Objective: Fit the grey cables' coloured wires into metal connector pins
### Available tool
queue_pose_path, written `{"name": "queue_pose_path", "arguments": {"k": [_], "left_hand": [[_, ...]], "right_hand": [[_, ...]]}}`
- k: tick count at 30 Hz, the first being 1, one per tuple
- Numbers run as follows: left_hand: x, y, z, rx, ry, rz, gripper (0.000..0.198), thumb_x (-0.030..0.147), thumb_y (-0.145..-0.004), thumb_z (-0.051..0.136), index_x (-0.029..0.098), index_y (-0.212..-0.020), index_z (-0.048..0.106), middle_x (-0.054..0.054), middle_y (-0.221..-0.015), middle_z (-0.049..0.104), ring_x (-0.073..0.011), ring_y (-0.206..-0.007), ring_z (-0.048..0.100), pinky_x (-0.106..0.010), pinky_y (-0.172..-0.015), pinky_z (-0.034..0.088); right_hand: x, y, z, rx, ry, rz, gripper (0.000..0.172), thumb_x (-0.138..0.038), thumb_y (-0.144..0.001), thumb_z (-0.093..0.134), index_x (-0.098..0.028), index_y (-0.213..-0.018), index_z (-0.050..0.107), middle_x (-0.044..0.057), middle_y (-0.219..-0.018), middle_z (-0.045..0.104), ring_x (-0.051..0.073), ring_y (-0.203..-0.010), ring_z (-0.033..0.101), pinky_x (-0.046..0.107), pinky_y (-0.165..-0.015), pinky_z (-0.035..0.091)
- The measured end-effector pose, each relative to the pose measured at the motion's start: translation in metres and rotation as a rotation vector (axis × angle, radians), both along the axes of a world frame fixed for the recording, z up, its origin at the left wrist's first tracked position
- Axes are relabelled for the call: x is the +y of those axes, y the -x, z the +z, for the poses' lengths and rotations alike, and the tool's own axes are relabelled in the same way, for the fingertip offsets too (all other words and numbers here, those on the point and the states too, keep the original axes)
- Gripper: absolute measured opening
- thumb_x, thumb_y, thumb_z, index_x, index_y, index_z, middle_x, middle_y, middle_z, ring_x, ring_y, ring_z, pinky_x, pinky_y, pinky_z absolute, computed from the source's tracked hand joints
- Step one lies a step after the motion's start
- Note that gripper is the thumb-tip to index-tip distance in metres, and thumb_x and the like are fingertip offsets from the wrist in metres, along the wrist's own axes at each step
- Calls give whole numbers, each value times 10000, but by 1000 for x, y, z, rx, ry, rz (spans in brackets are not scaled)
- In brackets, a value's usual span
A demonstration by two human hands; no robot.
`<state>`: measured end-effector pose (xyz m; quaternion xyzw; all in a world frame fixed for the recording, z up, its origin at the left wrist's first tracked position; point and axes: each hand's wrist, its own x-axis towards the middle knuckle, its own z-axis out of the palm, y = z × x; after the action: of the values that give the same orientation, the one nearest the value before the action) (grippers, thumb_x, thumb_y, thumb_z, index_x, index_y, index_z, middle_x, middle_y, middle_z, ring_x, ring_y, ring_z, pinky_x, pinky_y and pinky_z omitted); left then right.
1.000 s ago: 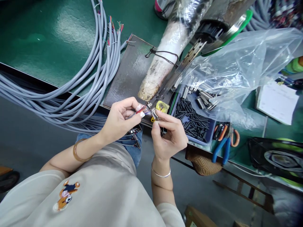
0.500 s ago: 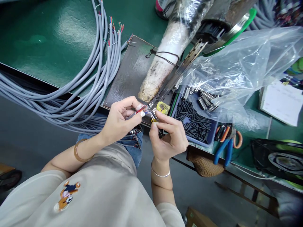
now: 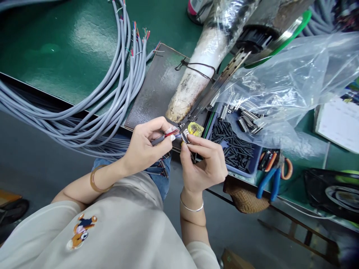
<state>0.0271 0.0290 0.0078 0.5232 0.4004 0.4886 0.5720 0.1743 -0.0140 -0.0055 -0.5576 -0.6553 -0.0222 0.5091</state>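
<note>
My left hand (image 3: 148, 144) pinches a grey cable (image 3: 157, 140) near its stripped end. Thin red and blue wires (image 3: 174, 133) fan out past my fingertips. Between the thumb and fingers of my right hand (image 3: 206, 160) is a small metal multi-pin connector (image 3: 185, 136). The wire tips meet the connector's pins, but I cannot tell whether they are joined. Just above, the tip of a soldering iron (image 3: 181, 125) seems to touch or nearly touch the connector. A yellow pad (image 3: 195, 129) lies right beside it.
Many grey cables (image 3: 112, 93) drape over the bench at left. A white wrapped tube (image 3: 190, 84) slants down over a dark board (image 3: 157, 82). At right are a blue tray (image 3: 249, 168) of short black sleeves, a plastic bag (image 3: 294, 82) of connectors, blue-handled pliers (image 3: 269, 181) and paper (image 3: 339, 123).
The whole scene has shifted slightly right and down as the camera moved. My left hand now shows more of the grey cable, and its wires are still at the connector.
</note>
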Motion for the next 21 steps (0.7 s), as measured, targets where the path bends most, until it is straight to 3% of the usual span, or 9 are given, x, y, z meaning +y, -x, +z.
{"name": "queue_pose_path", "arguments": {"k": [4, 11, 17, 21], "left_hand": [[1, 1, 1, 11, -7, 13, 105, 132, -808, 678, 170, -743, 605, -34, -787, 646, -131, -780, 632, -190, -591, 481], [4, 3, 1, -26, 133, -38, 141, 148, -768, 699, 167, -719, 568, -17, -756, 616, -93, -673, 576, -173, -556, 457], [1, 3, 1, -28, 142, -15, 168, 182, -760, 729, 173, -719, 567, -13, -719, 597, -92, -644, 567, -163, -496, 404], [-3, 1, 0, -19, 103, 33, 187, 188, -786, 725, 177, -718, 552, -20, -741, 606, -100, -673, 584, -164, -497, 399]], "right_hand": [[-2, 1, 0, -23, -2, -6, 176, -120, -809, 786, -231, -880, 669, 6, -956, 781, 153, -855, 747, 307, -769, 622], [-5, 1, -6, -79, -55, 28, 186, -100, -814, 766, -211, -874, 630, 27, -954, 796, 153, -839, 766, 281, -755, 618], [-5, 1, -1, 66, 56, 44, 166, -93, -838, 728, -227, -882, 641, 9, -960, 784, 165, -866, 757, 312, -759, 619], [-4, 3, 0, 25, 35, 33, 163, -100, -836, 741, -228, -883, 652, 6, -956, 785, 161, -868, 756, 319, -775, 616]]}}
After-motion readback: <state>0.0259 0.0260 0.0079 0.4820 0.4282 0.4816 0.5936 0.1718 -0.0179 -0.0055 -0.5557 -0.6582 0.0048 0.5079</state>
